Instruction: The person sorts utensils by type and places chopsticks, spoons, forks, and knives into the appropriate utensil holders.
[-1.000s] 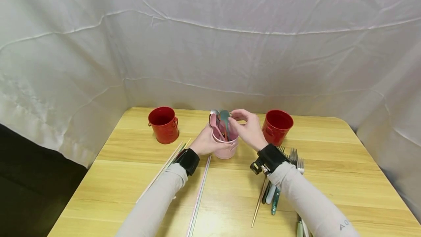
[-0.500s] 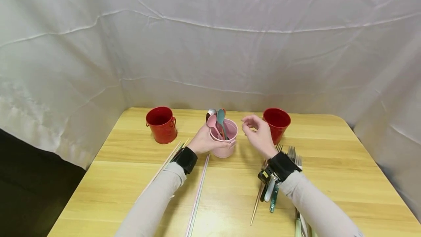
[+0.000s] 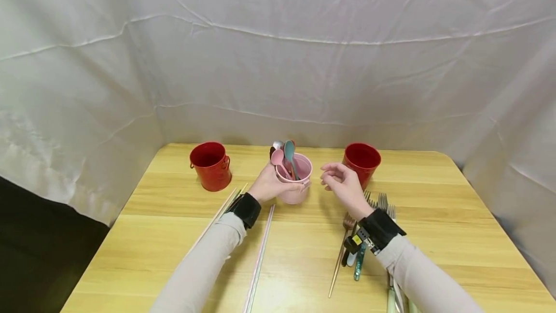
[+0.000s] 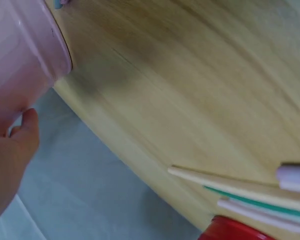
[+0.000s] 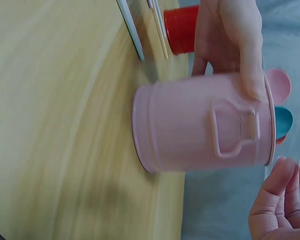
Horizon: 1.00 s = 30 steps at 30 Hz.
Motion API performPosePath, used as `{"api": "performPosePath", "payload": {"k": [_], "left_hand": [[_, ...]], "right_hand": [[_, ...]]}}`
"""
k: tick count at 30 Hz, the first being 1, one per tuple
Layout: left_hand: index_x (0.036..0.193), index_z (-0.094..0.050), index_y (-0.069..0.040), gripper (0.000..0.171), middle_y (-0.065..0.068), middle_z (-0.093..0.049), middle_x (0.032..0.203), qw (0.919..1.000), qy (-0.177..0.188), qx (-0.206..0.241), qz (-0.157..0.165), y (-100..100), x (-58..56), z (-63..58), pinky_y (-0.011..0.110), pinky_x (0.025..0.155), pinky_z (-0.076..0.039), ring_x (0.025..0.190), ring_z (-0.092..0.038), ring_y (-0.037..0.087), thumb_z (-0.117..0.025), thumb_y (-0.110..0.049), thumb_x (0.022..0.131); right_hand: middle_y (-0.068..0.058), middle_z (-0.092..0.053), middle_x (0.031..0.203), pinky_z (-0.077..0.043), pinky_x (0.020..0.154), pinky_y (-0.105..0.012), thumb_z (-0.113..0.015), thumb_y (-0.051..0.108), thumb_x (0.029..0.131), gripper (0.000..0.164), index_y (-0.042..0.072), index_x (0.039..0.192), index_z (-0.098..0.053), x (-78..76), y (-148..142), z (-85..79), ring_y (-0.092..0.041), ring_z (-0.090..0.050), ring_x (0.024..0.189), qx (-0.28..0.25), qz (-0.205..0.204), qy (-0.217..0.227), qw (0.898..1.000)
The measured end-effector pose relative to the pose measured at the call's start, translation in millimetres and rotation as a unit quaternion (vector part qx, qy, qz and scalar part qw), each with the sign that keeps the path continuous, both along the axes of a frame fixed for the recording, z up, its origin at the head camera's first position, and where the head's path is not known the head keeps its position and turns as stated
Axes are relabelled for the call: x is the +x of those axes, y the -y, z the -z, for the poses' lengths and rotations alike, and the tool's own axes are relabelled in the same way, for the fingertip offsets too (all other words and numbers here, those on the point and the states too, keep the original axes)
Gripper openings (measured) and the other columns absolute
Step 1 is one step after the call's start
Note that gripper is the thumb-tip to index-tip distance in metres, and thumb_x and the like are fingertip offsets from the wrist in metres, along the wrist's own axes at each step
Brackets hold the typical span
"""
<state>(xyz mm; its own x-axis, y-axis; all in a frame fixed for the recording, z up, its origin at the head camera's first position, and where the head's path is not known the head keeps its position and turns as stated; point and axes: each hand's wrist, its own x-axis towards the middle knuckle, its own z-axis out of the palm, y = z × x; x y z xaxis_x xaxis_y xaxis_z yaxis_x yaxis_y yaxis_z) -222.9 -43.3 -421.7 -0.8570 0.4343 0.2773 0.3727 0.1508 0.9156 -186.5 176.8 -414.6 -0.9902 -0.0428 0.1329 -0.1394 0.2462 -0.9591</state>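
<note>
My left hand [image 3: 271,185] grips the side of a pink bucket [image 3: 294,196], its thumb lying across the front below the rim. In the right wrist view the bucket [image 5: 190,125] shows its handle, and the left thumb [image 5: 251,65] presses near the rim. Several spoons lean inside toward the left, among them a pink spoon [image 3: 277,157] and a teal spoon [image 3: 289,149]. Just right of the bucket, my right hand [image 3: 345,186] hovers apart from it, fingers loosely bent and holding nothing. The left wrist view shows the bucket wall [image 4: 20,55] and part of the left hand [image 4: 12,155].
One red bucket [image 3: 213,174] stands at the left, another red bucket [image 3: 362,158] behind the right hand. Several forks [image 3: 382,202] lie under the right wrist, beside a copper-coloured fork [image 3: 339,260]. Chopsticks [image 3: 260,260] lie in the middle, with more sticks [image 3: 213,221] by the left forearm.
My right hand has let go of the teal spoon and drawn back to the right. The spoon now leans in the pink bucket, which the left hand still holds.
</note>
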Motion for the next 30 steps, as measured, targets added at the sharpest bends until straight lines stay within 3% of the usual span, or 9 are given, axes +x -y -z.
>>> {"api": "performPosePath", "payload": {"k": [3, 8, 12, 15, 18, 21, 24, 27, 30], "left_hand": [[0.136, -0.038, -0.001, 0.085, 0.022, -0.055, 0.126, 0.9995, 0.013, -0.016, -0.023, 2, 0.8, -0.7, 0.049, 0.102, -0.038, 0.117, -0.051, 0.034, -0.085, -0.012, 0.066], [0.146, -0.024, -0.014, 0.107, 0.008, -0.046, 0.138, 0.9917, 0.036, -0.089, -0.085, 21, -3.0, 9.0, 0.051, 0.103, -0.037, 0.125, -0.044, 0.025, -0.087, -0.035, 0.063], [0.150, -0.017, -0.011, 0.111, 0.010, -0.042, 0.142, 0.9876, 0.042, -0.106, -0.107, 45, 0.1, 5.6, 0.049, 0.102, -0.040, 0.128, -0.042, 0.028, -0.083, -0.041, 0.066], [0.148, -0.024, -0.011, 0.098, 0.010, -0.045, 0.139, 0.9892, 0.013, -0.083, -0.120, 63, 6.6, -2.5, 0.049, 0.101, -0.041, 0.126, -0.044, 0.029, -0.081, -0.035, 0.072], [0.141, -0.038, -0.012, 0.078, 0.008, -0.050, 0.133, 0.9851, -0.058, -0.061, -0.150, 81, 12.8, -13.0, 0.049, 0.096, -0.045, 0.119, -0.049, 0.029, -0.079, -0.024, 0.076], [0.133, -0.049, -0.011, 0.060, 0.008, -0.053, 0.128, 0.9652, -0.152, -0.062, -0.204, 99, 14.1, -22.6, 0.047, 0.093, -0.046, 0.114, -0.050, 0.026, -0.075, -0.017, 0.080], [0.127, -0.055, -0.009, 0.051, 0.010, -0.053, 0.126, 0.9345, -0.216, -0.072, -0.273, 117, 10.1, -29.0, 0.048, 0.089, -0.046, 0.110, -0.051, 0.028, -0.072, -0.017, 0.080], [0.128, -0.054, -0.008, 0.053, 0.012, -0.048, 0.130, 0.9125, -0.219, -0.093, -0.332, 135, 5.8, -30.6, 0.051, 0.091, -0.045, 0.114, -0.047, 0.031, -0.071, -0.023, 0.080], [0.137, -0.045, -0.007, 0.070, 0.013, -0.038, 0.138, 0.9031, -0.169, -0.139, -0.370, 151, 3.6, -27.8, 0.054, 0.096, -0.041, 0.124, -0.038, 0.031, -0.072, -0.036, 0.079]], "right_hand": [[-0.029, -0.058, 0.099, -0.053, 0.068, -0.021, -0.056, 0.004, 0.092, 0.024, -0.006, 0.114, -0.055, 4.6, 4, 2.3, -0.023, -0.062, 0.081, -0.012, -0.007, 0.008, 1.000], [-0.027, -0.059, 0.097, -0.053, 0.068, -0.022, -0.055, 0.000, 0.091, 0.024, -0.007, 0.114, -0.054, 12.9, 14, 4.5, -0.020, -0.061, 0.080, -0.026, -0.022, 0.017, 0.999], [-0.028, -0.059, 0.096, -0.053, 0.068, -0.024, -0.054, -0.002, 0.090, 0.023, -0.008, 0.112, -0.055, 17.5, 22, 6.3, -0.025, -0.062, 0.079, -0.023, -0.041, 0.014, 0.999], [-0.031, -0.059, 0.097, -0.053, 0.068, -0.025, -0.054, -0.004, 0.089, 0.022, -0.008, 0.111, -0.056, 21.9, 30, 5.7, -0.029, -0.062, 0.079, -0.028, -0.059, 0.014, 0.998], [-0.033, -0.058, 0.099, -0.054, 0.070, -0.029, -0.054, -0.004, 0.089, 0.023, -0.009, 0.111, -0.056, 27.6, 39, 4.3, -0.028, -0.062, 0.079, -0.043, -0.075, 0.026, 0.996], [-0.032, -0.058, 0.100, -0.055, 0.073, -0.032, -0.054, -0.004, 0.089, 0.025, -0.009, 0.113, -0.054, 32.9, 48, 3.9, -0.023, -0.061, 0.080, -0.065, -0.092, 0.044, 0.993], [-0.030, -0.059, 0.099, -0.055, 0.074, -0.034, -0.053, -0.004, 0.089, 0.026, -0.009, 0.115, -0.053, 37.0, 57, 3.9, -0.019, -0.061, 0.080, -0.086, -0.108, 0.060, 0.989], [-0.028, -0.060, 0.099, -0.055, 0.076, -0.036, -0.053, -0.004, 0.090, 0.028, -0.010, 0.117, -0.051, 40.0, 66, 3.3, -0.021, -0.061, 0.082, -0.098, -0.121, 0.070, 0.985], [-0.025, -0.061, 0.098, -0.055, 0.078, -0.041, -0.053, -0.003, 0.089, 0.029, -0.010, 0.117, -0.050, 41.5, 73, 3.5, -0.024, -0.062, 0.084, -0.098, -0.131, 0.073, 0.984]]}}
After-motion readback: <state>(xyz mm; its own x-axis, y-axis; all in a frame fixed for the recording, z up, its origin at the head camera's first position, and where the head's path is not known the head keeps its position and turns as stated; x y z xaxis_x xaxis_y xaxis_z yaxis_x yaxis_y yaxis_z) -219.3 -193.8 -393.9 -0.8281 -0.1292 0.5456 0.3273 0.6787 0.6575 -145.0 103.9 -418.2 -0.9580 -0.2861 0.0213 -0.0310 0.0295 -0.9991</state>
